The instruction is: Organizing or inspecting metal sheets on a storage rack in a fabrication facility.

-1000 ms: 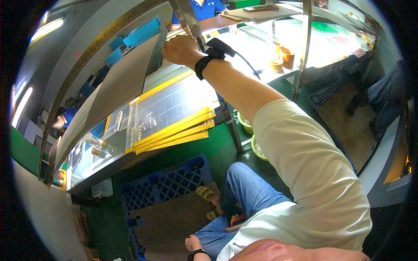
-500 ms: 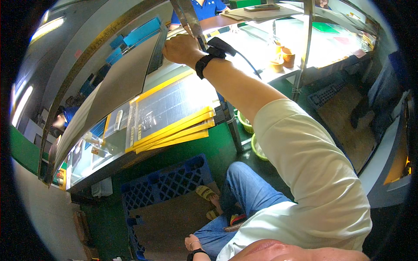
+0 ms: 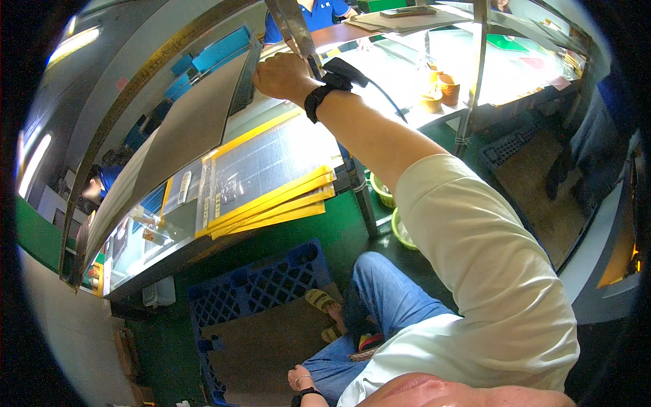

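Observation:
My right hand (image 3: 281, 76) is raised to the overhead shelf, its fingers curled at the edge of a dark gridded panel (image 3: 245, 85). Whatever lies inside those fingers is hidden. A large grey-brown board (image 3: 186, 122) lies on the shelf beside the panel. Below my forearm, a stack of yellow-framed screens (image 3: 264, 169) with clear, lined sheets rests on the lit workbench (image 3: 180, 217). My left hand (image 3: 297, 378) rests low against my thigh, fingers curled in, with nothing visible in it.
Metal posts (image 3: 293, 30) hold up the shelf. Orange-brown cups (image 3: 447, 89) stand on the bright table. A white tube (image 3: 184, 188) and clear bottles (image 3: 159, 224) lie left of the screens. A blue pallet (image 3: 258, 278) and green baskets (image 3: 401, 230) are on the floor. Co-workers in blue are nearby.
My two hands stay where they were. The person at the far right has shifted, with more of a blue garment showing. The co-worker at the top has moved slightly.

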Demonstrator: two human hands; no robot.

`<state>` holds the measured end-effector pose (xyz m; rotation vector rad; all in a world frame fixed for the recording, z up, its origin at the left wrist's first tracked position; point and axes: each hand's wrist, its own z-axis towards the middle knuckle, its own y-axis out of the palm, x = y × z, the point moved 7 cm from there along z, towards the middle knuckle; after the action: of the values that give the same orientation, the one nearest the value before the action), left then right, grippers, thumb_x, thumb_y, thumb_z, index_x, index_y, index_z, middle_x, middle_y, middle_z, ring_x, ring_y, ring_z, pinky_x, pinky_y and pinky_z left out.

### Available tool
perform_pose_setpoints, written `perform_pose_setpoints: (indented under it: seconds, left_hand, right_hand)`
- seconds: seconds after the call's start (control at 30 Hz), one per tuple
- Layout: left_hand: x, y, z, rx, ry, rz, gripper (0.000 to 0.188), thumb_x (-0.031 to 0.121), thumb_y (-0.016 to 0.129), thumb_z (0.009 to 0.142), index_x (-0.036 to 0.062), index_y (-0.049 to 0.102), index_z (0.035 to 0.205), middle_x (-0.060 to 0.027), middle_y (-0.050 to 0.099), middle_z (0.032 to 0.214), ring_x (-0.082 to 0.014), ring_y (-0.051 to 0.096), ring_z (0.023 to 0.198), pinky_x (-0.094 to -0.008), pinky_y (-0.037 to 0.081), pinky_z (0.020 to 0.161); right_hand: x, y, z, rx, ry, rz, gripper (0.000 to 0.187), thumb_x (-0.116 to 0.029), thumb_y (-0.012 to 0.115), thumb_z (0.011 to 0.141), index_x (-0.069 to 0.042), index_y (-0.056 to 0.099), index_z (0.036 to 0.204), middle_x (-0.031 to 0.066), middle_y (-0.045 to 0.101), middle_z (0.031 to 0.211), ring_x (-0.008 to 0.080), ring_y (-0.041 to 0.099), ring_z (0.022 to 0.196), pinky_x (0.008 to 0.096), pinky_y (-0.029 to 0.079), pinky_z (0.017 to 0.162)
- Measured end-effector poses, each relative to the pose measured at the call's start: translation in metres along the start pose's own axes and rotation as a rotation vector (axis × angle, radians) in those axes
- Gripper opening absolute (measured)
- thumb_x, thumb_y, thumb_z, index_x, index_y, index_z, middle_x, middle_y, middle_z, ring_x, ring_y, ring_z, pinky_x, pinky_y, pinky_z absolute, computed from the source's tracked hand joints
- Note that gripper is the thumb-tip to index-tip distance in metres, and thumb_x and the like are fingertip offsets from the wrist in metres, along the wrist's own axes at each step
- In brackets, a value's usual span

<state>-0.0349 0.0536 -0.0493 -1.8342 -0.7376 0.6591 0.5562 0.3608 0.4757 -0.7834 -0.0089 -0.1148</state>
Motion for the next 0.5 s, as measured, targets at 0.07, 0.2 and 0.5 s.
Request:
perform_pose_setpoints:
  seconds: [0.07,0.2,0.5]
  left_hand:
    - [0.003,-0.003,-0.004,-0.009,-0.003,0.006,0.037,0.032,0.051,0.088,0.0049,0.068,0.106,-0.0162,0.066,0.11,-0.0337,0.063,0.102,-0.0448,0.05,0.087]
    - [0.005,-0.003,-0.007,-0.006,-0.001,-0.014,0.037,0.032,0.051,0.087,0.0049,0.068,0.106,-0.0165,0.066,0.111,-0.0344,0.063,0.103,-0.0455,0.05,0.087]
    - [-0.004,0.01,0.007,0.004,0.027,-0.038,0.038,0.032,0.051,0.086,0.0041,0.067,0.106,-0.0181,0.066,0.11,-0.0359,0.063,0.103,-0.0462,0.049,0.087]
  right_hand:
    - [-0.001,0.001,-0.001,-0.014,-0.009,-0.016,0.025,-0.018,0.051,0.085,-0.008,0.074,0.079,0.0144,0.071,0.083,0.0343,0.07,0.077,0.0518,0.056,0.058]
    - [0.003,0.002,-0.003,-0.003,0.004,-0.016,0.026,-0.019,0.051,0.085,-0.008,0.074,0.08,0.014,0.071,0.083,0.0341,0.07,0.077,0.0517,0.056,0.058]
    - [-0.001,0.002,-0.001,-0.031,-0.003,0.009,0.026,-0.021,0.05,0.086,-0.009,0.074,0.082,0.0152,0.071,0.085,0.0344,0.07,0.077,0.0505,0.057,0.061]
